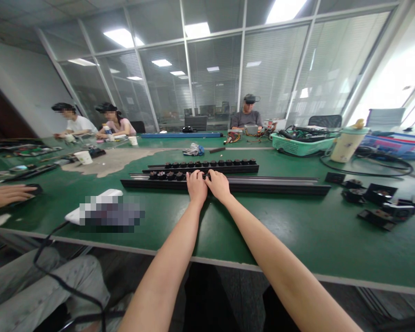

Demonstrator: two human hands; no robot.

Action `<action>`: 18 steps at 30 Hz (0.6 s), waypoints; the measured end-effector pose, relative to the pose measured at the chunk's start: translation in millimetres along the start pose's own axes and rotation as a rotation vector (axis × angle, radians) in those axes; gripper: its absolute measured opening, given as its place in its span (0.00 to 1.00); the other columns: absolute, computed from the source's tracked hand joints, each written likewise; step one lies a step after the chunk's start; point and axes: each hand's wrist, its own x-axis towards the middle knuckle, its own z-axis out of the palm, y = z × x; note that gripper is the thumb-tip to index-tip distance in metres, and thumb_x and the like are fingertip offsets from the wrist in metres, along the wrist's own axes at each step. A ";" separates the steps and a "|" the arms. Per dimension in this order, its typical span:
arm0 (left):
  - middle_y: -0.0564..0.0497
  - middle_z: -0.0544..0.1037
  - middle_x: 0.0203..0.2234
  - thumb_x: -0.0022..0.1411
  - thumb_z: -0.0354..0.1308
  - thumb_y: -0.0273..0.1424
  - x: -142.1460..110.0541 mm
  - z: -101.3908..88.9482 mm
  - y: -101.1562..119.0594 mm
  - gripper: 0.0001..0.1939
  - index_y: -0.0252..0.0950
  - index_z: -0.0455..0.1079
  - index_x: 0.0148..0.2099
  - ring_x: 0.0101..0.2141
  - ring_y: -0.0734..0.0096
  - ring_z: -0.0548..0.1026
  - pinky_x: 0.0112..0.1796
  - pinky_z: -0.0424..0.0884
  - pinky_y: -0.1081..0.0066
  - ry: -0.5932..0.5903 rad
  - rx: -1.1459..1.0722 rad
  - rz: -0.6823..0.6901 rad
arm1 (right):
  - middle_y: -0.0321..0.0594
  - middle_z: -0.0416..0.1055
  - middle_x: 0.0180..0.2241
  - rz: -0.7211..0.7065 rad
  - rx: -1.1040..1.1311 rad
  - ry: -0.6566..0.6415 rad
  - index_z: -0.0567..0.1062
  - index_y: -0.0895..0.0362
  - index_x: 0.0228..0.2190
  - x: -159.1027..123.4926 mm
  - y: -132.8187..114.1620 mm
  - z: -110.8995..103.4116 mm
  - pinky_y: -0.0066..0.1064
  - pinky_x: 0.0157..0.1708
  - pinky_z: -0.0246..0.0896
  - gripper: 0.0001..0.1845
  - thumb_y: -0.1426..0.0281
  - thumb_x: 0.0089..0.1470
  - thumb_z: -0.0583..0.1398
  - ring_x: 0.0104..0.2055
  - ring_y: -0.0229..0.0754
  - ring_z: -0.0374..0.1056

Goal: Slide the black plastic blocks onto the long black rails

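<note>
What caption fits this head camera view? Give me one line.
Left hand and right hand rest on a black metal rail on a green workbench, beside small black fittings.

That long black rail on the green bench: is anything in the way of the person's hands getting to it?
Nothing visible stands in the way. The left hand and right hand already rest on the long black rail, next to a row of small black fittings.

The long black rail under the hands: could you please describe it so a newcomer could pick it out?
On the green workbench, find the left hand and right hand. The long black rail lies beneath them, nearest the bench's front edge. It is longer than the black rail behind it, which carries a row of black knobs.
</note>
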 end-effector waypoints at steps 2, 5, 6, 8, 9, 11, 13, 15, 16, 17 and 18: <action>0.39 0.78 0.58 0.71 0.48 0.26 0.4 0.2 0.2 0.17 0.35 0.75 0.54 0.60 0.53 0.74 0.71 0.51 0.48 -0.001 -0.001 -0.001 | 0.51 0.78 0.52 0.001 -0.005 -0.003 0.73 0.57 0.53 -0.1 0.6 0.3 0.38 0.57 0.59 0.16 0.66 0.70 0.52 0.54 0.50 0.72; 0.40 0.78 0.57 0.70 0.48 0.24 0.7 -0.3 0.4 0.18 0.35 0.75 0.54 0.60 0.53 0.74 0.71 0.51 0.47 0.000 -0.005 -0.001 | 0.51 0.78 0.52 -0.024 0.010 -0.017 0.71 0.57 0.58 -0.3 3.1 0.4 0.40 0.59 0.58 0.19 0.64 0.71 0.52 0.55 0.50 0.72; 0.40 0.78 0.57 0.69 0.47 0.24 0.6 -0.5 0.4 0.18 0.36 0.75 0.54 0.60 0.53 0.74 0.71 0.52 0.46 0.001 -0.004 -0.001 | 0.51 0.78 0.53 -0.039 0.016 -0.020 0.70 0.57 0.60 -0.3 4.0 0.5 0.40 0.60 0.58 0.21 0.63 0.71 0.52 0.56 0.50 0.72; 0.40 0.78 0.57 0.68 0.47 0.23 0.5 -1.0 0.2 0.19 0.36 0.75 0.54 0.60 0.54 0.74 0.71 0.53 0.46 0.006 -0.001 -0.001 | 0.50 0.77 0.54 -0.068 0.018 -0.024 0.67 0.54 0.64 0.0 5.3 1.0 0.42 0.62 0.56 0.24 0.62 0.72 0.52 0.57 0.50 0.71; 0.40 0.78 0.57 0.68 0.47 0.23 0.4 -1.2 0.1 0.19 0.36 0.75 0.53 0.60 0.53 0.74 0.71 0.53 0.46 0.007 0.001 0.000 | 0.49 0.77 0.55 -0.076 0.010 -0.025 0.67 0.53 0.64 0.3 5.6 1.6 0.43 0.63 0.56 0.24 0.62 0.72 0.52 0.57 0.50 0.71; 0.39 0.78 0.57 0.68 0.47 0.23 0.1 -1.6 -0.3 0.19 0.37 0.75 0.53 0.60 0.53 0.74 0.70 0.54 0.45 0.009 0.001 0.005 | 0.48 0.76 0.56 -0.080 -0.016 -0.025 0.69 0.50 0.62 0.9 5.5 3.5 0.44 0.64 0.55 0.22 0.63 0.72 0.51 0.58 0.50 0.70; 0.39 0.78 0.56 0.68 0.47 0.23 0.0 -1.8 -0.6 0.19 0.37 0.76 0.53 0.59 0.53 0.74 0.70 0.54 0.45 0.011 -0.001 0.010 | 0.49 0.76 0.55 -0.084 -0.039 -0.022 0.71 0.50 0.60 1.0 5.0 6.1 0.44 0.64 0.54 0.21 0.64 0.73 0.49 0.58 0.50 0.70; 0.39 0.78 0.57 0.69 0.46 0.23 0.2 -2.0 -0.5 0.19 0.36 0.76 0.53 0.60 0.53 0.74 0.70 0.54 0.45 0.008 -0.003 0.008 | 0.51 0.76 0.55 -0.094 -0.059 -0.011 0.71 0.52 0.60 0.2 4.3 9.2 0.45 0.65 0.54 0.22 0.64 0.73 0.47 0.58 0.52 0.70; 0.39 0.78 0.57 0.69 0.46 0.23 0.3 -2.0 -0.4 0.19 0.36 0.76 0.53 0.60 0.53 0.74 0.70 0.53 0.46 0.004 -0.005 0.005 | 0.52 0.76 0.55 -0.099 -0.068 -0.003 0.71 0.54 0.61 -0.7 4.0 11.0 0.46 0.65 0.54 0.23 0.64 0.73 0.47 0.58 0.53 0.69; 0.39 0.78 0.57 0.69 0.46 0.23 0.6 -2.0 -0.2 0.19 0.35 0.76 0.53 0.60 0.53 0.73 0.71 0.52 0.46 -0.001 -0.007 0.000 | 0.53 0.75 0.54 -0.105 -0.077 0.006 0.70 0.56 0.62 -1.7 3.6 12.8 0.47 0.65 0.54 0.24 0.65 0.73 0.46 0.58 0.54 0.69; 0.39 0.77 0.58 0.69 0.46 0.23 0.8 -2.0 0.0 0.19 0.33 0.75 0.54 0.61 0.53 0.73 0.71 0.51 0.47 -0.006 -0.009 -0.006 | 0.55 0.75 0.54 -0.113 -0.086 0.018 0.69 0.59 0.63 -2.8 3.3 14.6 0.48 0.65 0.53 0.25 0.65 0.73 0.45 0.58 0.55 0.69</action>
